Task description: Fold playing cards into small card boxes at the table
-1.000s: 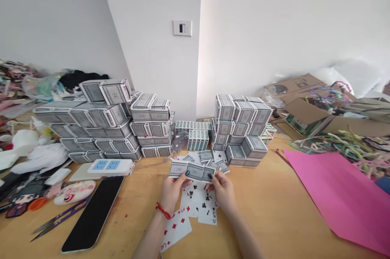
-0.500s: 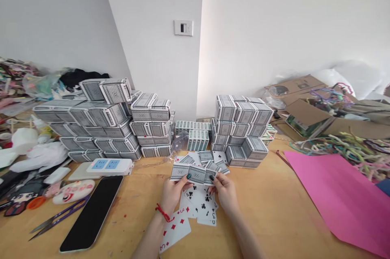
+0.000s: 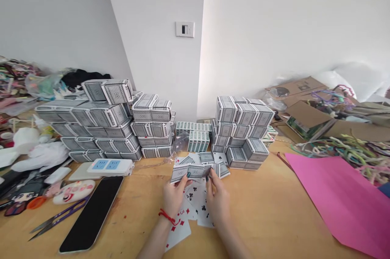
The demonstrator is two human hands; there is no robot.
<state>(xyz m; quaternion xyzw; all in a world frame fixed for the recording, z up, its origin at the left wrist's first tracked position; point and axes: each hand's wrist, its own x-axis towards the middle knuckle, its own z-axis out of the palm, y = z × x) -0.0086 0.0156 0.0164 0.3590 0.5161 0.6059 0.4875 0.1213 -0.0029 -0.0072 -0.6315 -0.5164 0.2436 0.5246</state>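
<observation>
A creased playing card strip (image 3: pixel 195 170) with a grey patterned back is held up between both hands. My left hand (image 3: pixel 176 194) pinches its left and lower part, thumb on the near face. My right hand (image 3: pixel 218 200) grips the right end between thumb and finger. Below them, loose face-up cards (image 3: pixel 199 200) lie on the table, clubs and diamonds among them. A three of diamonds (image 3: pixel 179 234) lies partly under my left wrist. Just beyond the hands is a heap of folded cards (image 3: pixel 221 168), some back up, some face up.
Blocks of folded cards are stacked at left (image 3: pixel 112 114), middle left (image 3: pixel 152 129) and right (image 3: pixel 243 125). A phone (image 3: pixel 93 214), scissors (image 3: pixel 57 217) and power strip (image 3: pixel 111 166) lie left. Pink paper (image 3: pixel 338 198) and tangled pipe cleaners (image 3: pixel 347 149) are right.
The right end of the card strip has been bent up and away. My right hand has shifted its grip, thumb and finger now pinching that end. The view has moved slightly.
</observation>
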